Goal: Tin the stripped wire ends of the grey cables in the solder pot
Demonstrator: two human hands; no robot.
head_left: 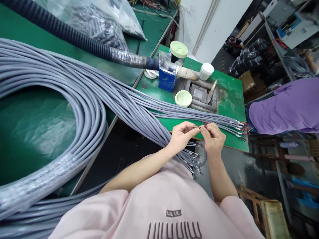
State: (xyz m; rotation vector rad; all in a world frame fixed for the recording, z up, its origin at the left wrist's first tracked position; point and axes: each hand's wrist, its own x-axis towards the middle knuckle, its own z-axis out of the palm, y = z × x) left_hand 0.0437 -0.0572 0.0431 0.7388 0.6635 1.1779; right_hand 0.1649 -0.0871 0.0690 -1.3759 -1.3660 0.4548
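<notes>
My left hand (183, 132) and my right hand (212, 135) meet over the near edge of the green bench. The left thumb and forefinger pinch a thin dark wire. Between the right fingertips is the stripped end of a grey cable (205, 158), its red and dark wires (205, 124) fanning up; the cable hangs below that hand. Beneath my left wrist, a bundle of grey cables (159, 127) ends in several stripped tips (195, 162). Another group of cable ends with white labels (239, 124) lies on the bench to the right of my hands.
A large grey cable coil (87, 99) covers the left bench. Beyond my hands are a square metal pot (200, 93), a pale green dish (183, 98), a white tub (206, 71) and a blue box (166, 80) with a black hose (82, 41). A person in purple (286, 106) is at right.
</notes>
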